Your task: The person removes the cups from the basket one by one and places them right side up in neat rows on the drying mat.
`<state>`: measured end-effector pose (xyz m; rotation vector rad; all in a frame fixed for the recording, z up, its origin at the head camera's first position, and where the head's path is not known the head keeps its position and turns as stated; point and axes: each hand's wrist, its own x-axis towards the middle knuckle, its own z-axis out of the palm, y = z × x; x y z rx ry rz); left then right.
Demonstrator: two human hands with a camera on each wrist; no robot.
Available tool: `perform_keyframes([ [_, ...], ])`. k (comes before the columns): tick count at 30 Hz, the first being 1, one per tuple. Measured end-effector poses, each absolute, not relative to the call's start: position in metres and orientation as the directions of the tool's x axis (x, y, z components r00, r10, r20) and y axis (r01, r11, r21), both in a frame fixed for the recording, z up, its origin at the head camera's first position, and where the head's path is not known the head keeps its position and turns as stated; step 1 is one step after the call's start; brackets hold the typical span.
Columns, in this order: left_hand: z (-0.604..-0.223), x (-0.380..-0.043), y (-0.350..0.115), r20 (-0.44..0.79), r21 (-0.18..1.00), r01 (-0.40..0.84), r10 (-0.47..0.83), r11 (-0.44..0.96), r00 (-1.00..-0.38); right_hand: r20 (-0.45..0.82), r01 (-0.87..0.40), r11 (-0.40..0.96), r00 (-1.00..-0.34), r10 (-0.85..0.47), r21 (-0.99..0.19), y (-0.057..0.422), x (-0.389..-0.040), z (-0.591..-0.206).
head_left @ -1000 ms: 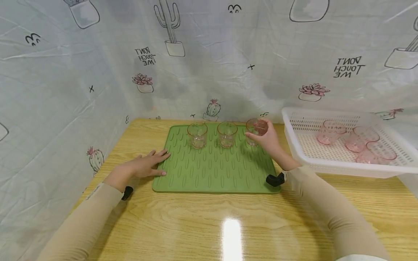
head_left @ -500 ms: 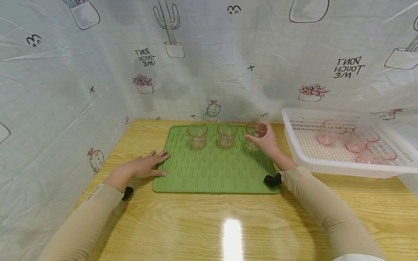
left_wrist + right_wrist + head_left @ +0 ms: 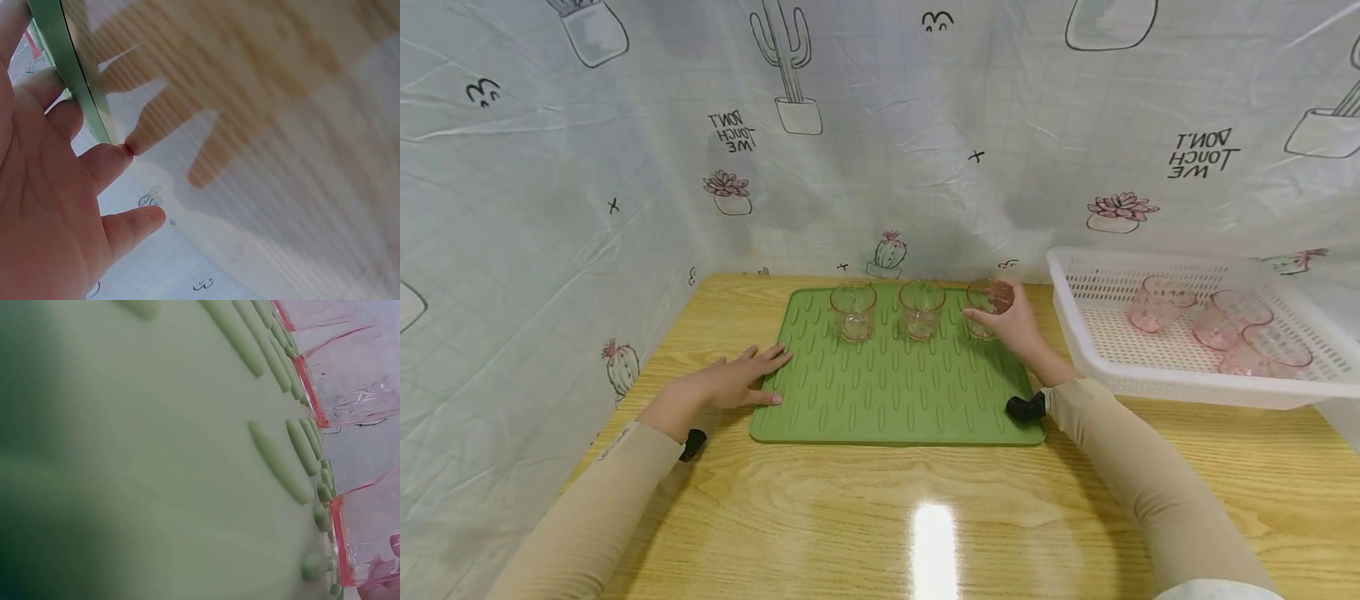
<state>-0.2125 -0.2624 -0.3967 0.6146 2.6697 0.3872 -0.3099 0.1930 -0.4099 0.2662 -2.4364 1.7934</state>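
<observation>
My right hand [image 3: 1013, 321] holds a clear pink glass [image 3: 977, 321] upright at the back right of the green ridged mat [image 3: 895, 400], thumb on its near left side and fingers around the right. To its left stand a middle glass [image 3: 922, 310] and a left glass [image 3: 853, 312], both upright and apart in one row. In the right wrist view, the held glass [image 3: 365, 534] has its base at the mat, with fingertips [image 3: 381, 584] seen at its side. My left hand [image 3: 722, 383] lies with spread fingers at the mat's left edge, gripping nothing.
A white perforated basket [image 3: 1097, 367] stands on the right of the wooden table [image 3: 820, 517]. Inside it are three pink glasses, one of them a tilted glass [image 3: 1161, 307]. A patterned sheet [image 3: 880, 150] hangs close behind the mat and along the left.
The right hand and its glass have shifted very slightly on the mat, the wrist moving a little left. The left hand and other glasses stay put.
</observation>
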Motion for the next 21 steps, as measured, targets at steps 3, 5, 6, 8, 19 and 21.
perform_keyframes([
  [3,-0.3955,-0.2119,-0.2619,-0.294,0.339,0.364,0.465,0.868,-0.835,0.179,-0.193,0.282,-0.981,-0.076,-0.940,0.1935,-0.3114,-0.4113],
  [5,-0.3949,-0.2116,-0.2617,-0.295,0.339,0.365,0.466,0.867,-0.834,0.174,-0.188,0.280,-0.982,-0.074,-0.941,0.1941,-0.3117,-0.4115],
  [6,-0.3947,-0.2114,-0.2616,-0.296,0.340,0.365,0.466,0.867,-0.834,0.172,-0.186,0.280,-0.982,-0.074,-0.942,0.1944,-0.3120,-0.4116],
  [8,-0.3952,-0.2115,-0.2619,-0.297,0.343,0.365,0.469,0.865,-0.832,0.169,-0.184,0.281,-0.983,-0.075,-0.942,0.1949,-0.3120,-0.4118],
  [19,-0.3976,-0.2117,-0.2626,-0.287,0.344,0.371,0.473,0.862,-0.833,0.148,-0.164,0.285,-0.986,-0.078,-0.944,0.1953,-0.3046,-0.4093],
  [21,-0.3979,-0.2120,-0.2628,-0.286,0.344,0.371,0.473,0.863,-0.834,0.144,-0.162,0.284,-0.986,-0.081,-0.945,0.1958,-0.3037,-0.4084],
])
